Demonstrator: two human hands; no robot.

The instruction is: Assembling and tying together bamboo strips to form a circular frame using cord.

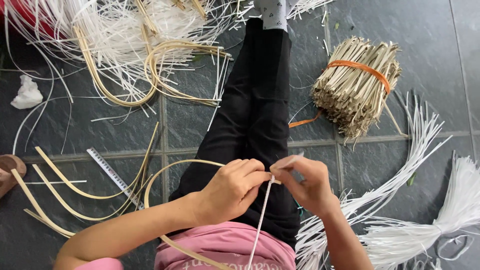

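Both hands meet over the person's lap, fingertips almost touching. The left hand (231, 189) has its grip closed, thumb and fingers pinched on a thin white strip (261, 220) at the point where it crosses a curved bamboo hoop (172, 167). The right hand (309, 184) is likewise closed in a pinch on the upper end of the same strip, a short pale tip of which projects up and to the right past the fingers. From the pinch the strip runs straight down across the black trousers (255, 115) toward the pink shirt (230, 247). The hoop arcs from the hands leftward over the thigh and returns below the left forearm.

On the dark tiled floor (440, 50), left of the legs, lie several loose curved bamboo slats (75, 192) and a white ruler (111, 175) set on a diagonal. Above them a tangle of white strips (110, 35) surrounds more bent bamboo hoops, with a crumpled white tissue (27, 94) near the left edge. To the right of the legs sits a bundle of short bamboo sticks (352, 87) bound by an orange band (361, 68). Tied sheaves of white strips (430, 232) fan across the lower right.
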